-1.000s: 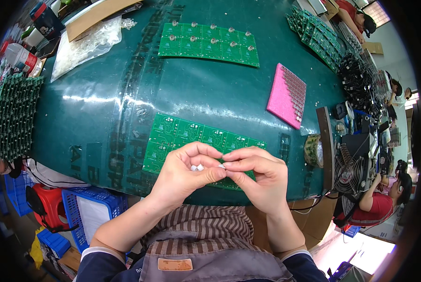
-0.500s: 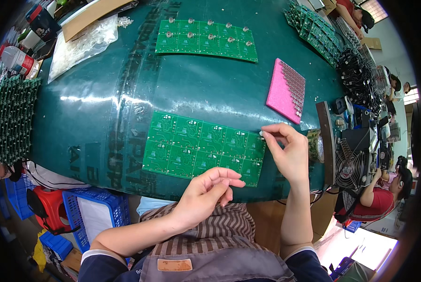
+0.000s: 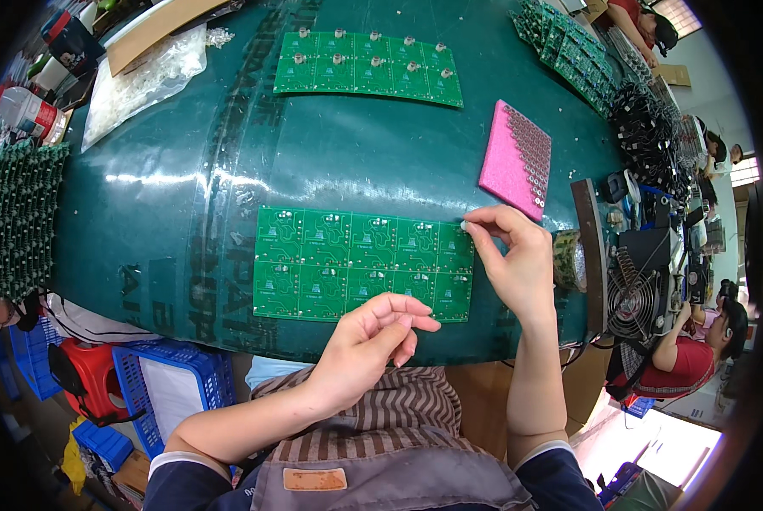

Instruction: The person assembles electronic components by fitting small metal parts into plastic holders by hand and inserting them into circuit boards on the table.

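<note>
- While the right hand [image 3: 518, 260] sits at the top right corner of the near board [image 3: 364, 266], its thumb and first finger are pinched shut just past that corner; something tiny may be between the tips, but it is too small to tell what.
- The left hand [image 3: 373, 341] hovers at the near edge of that board; its fingers are loose and a bit curled, and they hold nothing.
- The near board is a flat green panel made of small squares; it lies on the dark green table [image 3: 177, 213], right in front of the person.
- Its long side runs left to right, so most of it lies to the left of the right fingertips; the board lies just beyond the left fingers.
- The right hand is the one closer to the pink pad [image 3: 516, 159]; that pad sits just past it, up and a little to the right, with rows of small round parts on it.
- A far board [image 3: 368, 68] lies well apart at the back of the table; it has small white parts on it.
- A clear bag [image 3: 147, 81] lies at the back left; green stacks [image 3: 19, 217] sit at the left edge.
- A blue basket [image 3: 172, 392] is low on the left, under the table edge; another person [image 3: 688, 358] sits off to the right.
</note>
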A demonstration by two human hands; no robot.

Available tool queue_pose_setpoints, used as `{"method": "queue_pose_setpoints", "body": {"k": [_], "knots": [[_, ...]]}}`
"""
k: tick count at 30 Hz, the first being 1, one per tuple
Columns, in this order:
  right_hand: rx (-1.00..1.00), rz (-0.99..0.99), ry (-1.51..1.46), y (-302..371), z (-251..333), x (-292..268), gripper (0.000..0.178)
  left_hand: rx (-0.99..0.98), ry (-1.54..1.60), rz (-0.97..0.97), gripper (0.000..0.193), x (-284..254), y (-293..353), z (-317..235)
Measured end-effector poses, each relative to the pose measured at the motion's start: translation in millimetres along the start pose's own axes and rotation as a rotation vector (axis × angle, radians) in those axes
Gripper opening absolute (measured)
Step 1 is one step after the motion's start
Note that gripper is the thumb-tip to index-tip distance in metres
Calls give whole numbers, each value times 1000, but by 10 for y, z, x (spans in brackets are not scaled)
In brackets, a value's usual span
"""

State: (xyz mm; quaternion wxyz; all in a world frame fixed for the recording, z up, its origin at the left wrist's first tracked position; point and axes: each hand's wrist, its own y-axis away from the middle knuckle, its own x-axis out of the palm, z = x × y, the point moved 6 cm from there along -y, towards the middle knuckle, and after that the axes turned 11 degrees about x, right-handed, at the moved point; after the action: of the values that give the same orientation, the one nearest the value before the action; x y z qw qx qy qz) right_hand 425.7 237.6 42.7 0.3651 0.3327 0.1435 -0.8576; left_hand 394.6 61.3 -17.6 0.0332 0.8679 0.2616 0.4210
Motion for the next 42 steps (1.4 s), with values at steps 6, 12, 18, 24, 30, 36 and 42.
{"method": "queue_pose_setpoints", "body": {"k": [6,12,18,24,30,36,42], "knots": [[-35,-14,31,5,26,6,9,-2,28,17,15,-20,-1,4],[-50,-24,20,33,2,7,8,-83,154,-7,15,-19,11,-10],[-71,-70,13,49,-7,-2,6,-61,96,19,18,-10,13,-13],[-120,-21,67,10,71,8,6,-31,-11,34,24,0,-5,-7],[-127,-23,75,16,66,18,7,-21,-19,38,25,-9,-3,-15],[-186,-60,107,74,77,33,10,-22,-10,22,24,-32,-8,27],[-233,-86,111,83,75,26,10,-20,7,24,25,-35,-2,20]]}}
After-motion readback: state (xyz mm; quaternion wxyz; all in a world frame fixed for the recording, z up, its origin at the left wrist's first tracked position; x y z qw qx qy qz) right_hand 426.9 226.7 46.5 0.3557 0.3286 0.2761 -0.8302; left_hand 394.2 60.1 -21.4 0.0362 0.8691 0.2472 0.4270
